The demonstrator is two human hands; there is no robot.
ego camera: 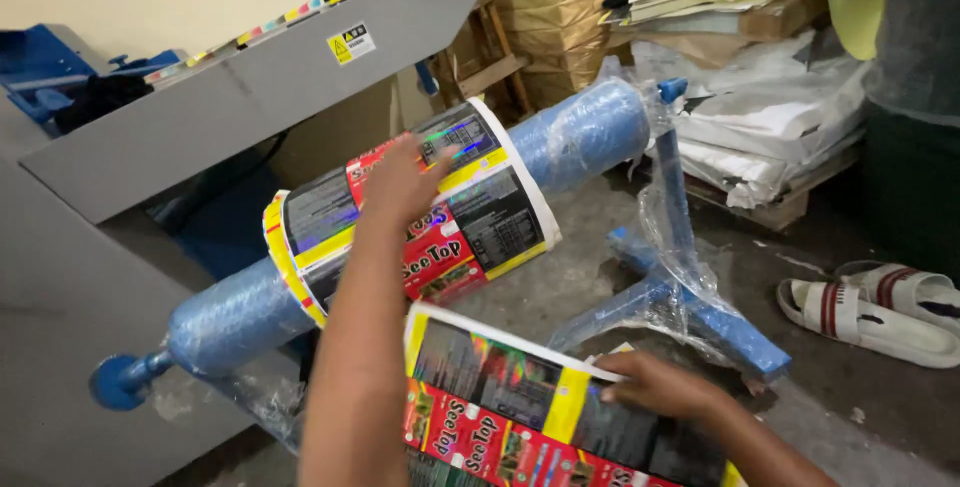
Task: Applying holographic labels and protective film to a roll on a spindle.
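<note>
A roll of printed film [470, 217], in red, yellow and black panels, sits around a long blue roller [585, 132] wrapped in clear plastic. My left hand [400, 182] lies flat on top of this roll, fingers spread. My right hand [660, 387] rests, palm down, on a loose sheet of the same printed film [500, 402] lying below the roller. Neither hand grips anything visibly.
The roller rests on a blue metal stand [690, 287] covered in clear plastic. A grey machine panel [250, 87] stands at the left. Stacked brown bundles and paper [720, 7] fill the back. A pair of white sandals [880, 307] lies on the concrete floor at right.
</note>
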